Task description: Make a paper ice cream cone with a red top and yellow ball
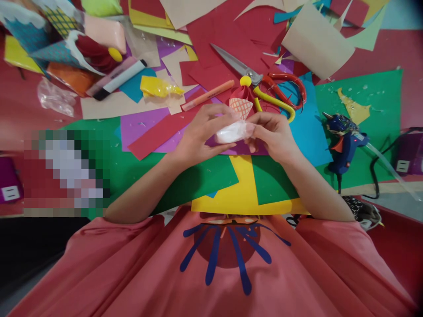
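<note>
A small white packet in clear plastic [229, 133], perhaps soft clay, lies between my two hands. My left hand [203, 134] curls around its left side, thumb below and fingers above. At the packet's right end, the fingertips of my right hand [272, 134] pinch the plastic. Just beyond my fingers lies a small paper cone [241, 107] with an orange lattice pattern, red paper and a yellow ball [245, 81] at its top. Scissors with red and yellow handles [256, 79] rest behind it, blades pointing to the far left. An orange marker [208, 95] lies beyond my left hand.
A blue glue gun [345, 145] with its cord sits at right on green paper [380, 101]. Larger decorated cones [66, 53], clay packets [105, 33] and a black-and-white marker [120, 79] crowd the far left. Paper scraps and a beige roll [317, 42] cover the back.
</note>
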Motion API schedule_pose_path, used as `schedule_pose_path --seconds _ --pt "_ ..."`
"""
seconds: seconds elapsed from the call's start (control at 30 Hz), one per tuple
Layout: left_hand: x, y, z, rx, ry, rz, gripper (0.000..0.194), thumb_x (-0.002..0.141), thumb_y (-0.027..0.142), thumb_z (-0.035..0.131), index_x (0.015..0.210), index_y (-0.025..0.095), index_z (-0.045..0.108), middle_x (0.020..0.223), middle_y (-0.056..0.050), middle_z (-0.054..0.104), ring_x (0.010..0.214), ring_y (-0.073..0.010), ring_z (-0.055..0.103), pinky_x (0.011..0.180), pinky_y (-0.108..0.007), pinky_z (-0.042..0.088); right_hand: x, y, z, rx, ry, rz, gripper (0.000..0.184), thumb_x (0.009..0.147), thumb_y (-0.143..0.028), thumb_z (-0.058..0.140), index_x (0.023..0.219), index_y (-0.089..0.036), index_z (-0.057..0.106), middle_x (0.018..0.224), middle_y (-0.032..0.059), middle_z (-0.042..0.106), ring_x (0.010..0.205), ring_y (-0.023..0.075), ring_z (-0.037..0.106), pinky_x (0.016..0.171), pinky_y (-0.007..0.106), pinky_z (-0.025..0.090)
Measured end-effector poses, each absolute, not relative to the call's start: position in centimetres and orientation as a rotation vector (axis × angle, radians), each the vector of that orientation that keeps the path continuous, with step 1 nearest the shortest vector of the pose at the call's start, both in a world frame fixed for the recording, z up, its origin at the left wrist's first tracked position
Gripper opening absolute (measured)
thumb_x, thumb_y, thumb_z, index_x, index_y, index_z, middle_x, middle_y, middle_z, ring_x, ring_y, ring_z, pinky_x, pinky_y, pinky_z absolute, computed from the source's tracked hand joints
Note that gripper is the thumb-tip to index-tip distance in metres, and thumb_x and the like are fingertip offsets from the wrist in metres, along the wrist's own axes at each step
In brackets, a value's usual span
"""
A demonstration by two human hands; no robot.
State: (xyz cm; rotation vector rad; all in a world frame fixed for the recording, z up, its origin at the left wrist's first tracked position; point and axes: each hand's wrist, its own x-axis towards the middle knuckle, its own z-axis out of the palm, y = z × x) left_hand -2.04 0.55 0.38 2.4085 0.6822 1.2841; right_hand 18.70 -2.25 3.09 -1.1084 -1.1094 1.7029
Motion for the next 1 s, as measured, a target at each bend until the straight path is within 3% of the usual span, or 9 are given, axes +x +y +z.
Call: schedule_pose_path --seconds 0.2,0.4,0.47,0.57,0.63,0.77,1.0 --pt "-2.58 0.06 0.88 2.338 0.711 1.193 0.044 0.083 0.041 0.076 0.122 0.028 0.061 0.104 -0.002 0.077 0.099 -0.0169 0.074 0.086 -0.030 0.060 18.81 -2.15 3.43 -1.129 -1.022 1.840 0.043 0.070 -0.051 0.083 0.065 -0.017 0.059 0.051 -0.0051 0.063 0.034 0.0036 0.053 0.033 0.015 0.038" --pt "-2.30 0.05 1.24 2.254 0.668 1.250 0.013 0.089 0.029 0.071 0.101 0.027 0.066 0.091 0.002 0.077 0.087 -0.0138 0.074 0.074 -0.027 0.060 18.94 -2.09 3.42 -1.106 -1.063 1.863 0.044 0.066 -0.053 0.085 0.070 -0.016 0.062 0.052 -0.0062 0.063 0.034 0.0026 0.052 0.032 0.015 0.035" --pt "-2.13 -0.05 1.23 2.241 0.687 1.251 0.016 0.086 0.031 0.073 0.099 0.026 0.064 0.091 0.001 0.075 0.088 -0.0151 0.074 0.076 -0.029 0.061 18.93 -2.14 3.36 -1.109 -1.059 1.865 0.044 0.065 -0.053 0.086 0.071 -0.015 0.062 0.052 -0.0061 0.063 0.034 0.0030 0.051 0.032 0.015 0.034" --pt "-1.92 -0.26 1.05 2.163 0.742 1.192 0.042 0.080 0.044 0.078 0.114 0.026 0.061 0.102 -0.004 0.072 0.097 -0.0180 0.071 0.081 -0.032 0.060 18.84 -2.28 3.21 -1.112 -1.070 1.837 0.044 0.065 -0.051 0.086 0.074 -0.016 0.063 0.054 -0.0068 0.062 0.035 0.0030 0.052 0.033 0.015 0.033" --pt "-1.87 -0.34 0.88 2.103 0.804 1.106 0.048 0.081 0.050 0.075 0.118 0.024 0.062 0.106 -0.006 0.071 0.100 -0.0187 0.070 0.084 -0.032 0.059 18.77 -2.35 3.13 -1.117 -1.091 1.797 0.043 0.066 -0.051 0.086 0.077 -0.017 0.063 0.056 -0.0074 0.062 0.037 0.0025 0.052 0.035 0.015 0.035" --pt "-1.90 -0.26 0.70 2.050 0.898 1.033 0.041 0.082 0.053 0.072 0.105 0.020 0.070 0.100 -0.006 0.073 0.099 -0.0194 0.070 0.089 -0.036 0.059 18.64 -2.47 3.12 -1.142 -1.147 1.718 0.042 0.066 -0.051 0.086 0.083 -0.019 0.066 0.062 -0.0069 0.063 0.044 0.0035 0.053 0.041 0.017 0.042" --pt "-1.80 -0.14 0.96 2.071 0.854 1.129 0.017 0.088 0.039 0.069 0.090 0.022 0.071 0.088 -0.001 0.076 0.085 -0.0137 0.073 0.075 -0.029 0.062 18.32 -2.97 3.42 -1.182 -1.207 1.635 0.042 0.060 -0.043 0.091 0.086 -0.019 0.069 0.075 -0.0037 0.067 0.061 0.0066 0.057 0.051 0.019 0.049"
